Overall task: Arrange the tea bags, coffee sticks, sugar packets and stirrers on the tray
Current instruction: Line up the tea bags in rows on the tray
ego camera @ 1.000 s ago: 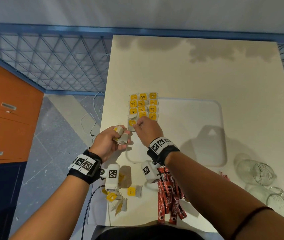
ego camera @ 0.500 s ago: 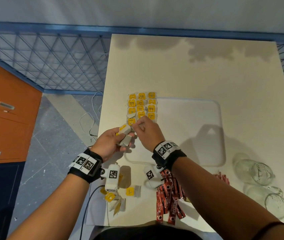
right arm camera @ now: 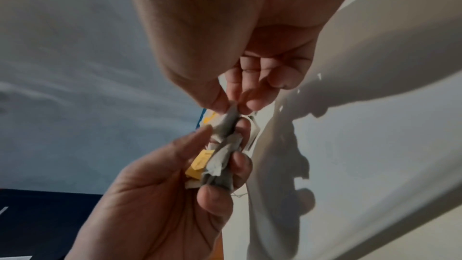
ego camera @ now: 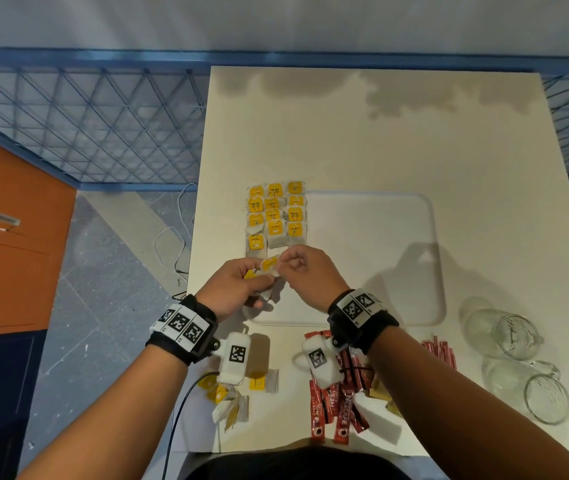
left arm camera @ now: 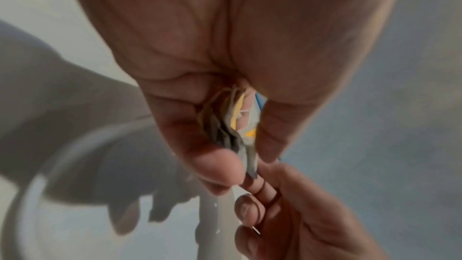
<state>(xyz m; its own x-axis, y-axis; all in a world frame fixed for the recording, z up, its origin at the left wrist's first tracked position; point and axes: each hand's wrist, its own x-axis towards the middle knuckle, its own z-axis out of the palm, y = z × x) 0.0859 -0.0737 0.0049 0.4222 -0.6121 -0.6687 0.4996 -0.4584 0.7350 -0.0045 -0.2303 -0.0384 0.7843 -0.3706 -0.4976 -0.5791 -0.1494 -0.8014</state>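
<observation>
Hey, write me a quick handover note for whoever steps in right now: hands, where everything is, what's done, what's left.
Left hand holds a small bunch of tea bags. Right hand pinches the top bag of that bunch, above the tray's near left corner.
Done: rows of tea bags laid along the tray's left edge.
Left: the held bags, loose tea bags and coffee sticks on the table's near edge, and thin red sticks to their right. Sugar packets cannot be made out. Two glasses lie at the right.

"RELAX" printed on several yellow paper tea bag tags (ego camera: 256, 203) in the rows on the white tray, "NESCAFE CLASSIC" on the red foil coffee sticks (ego camera: 344, 407) nearby.
</observation>
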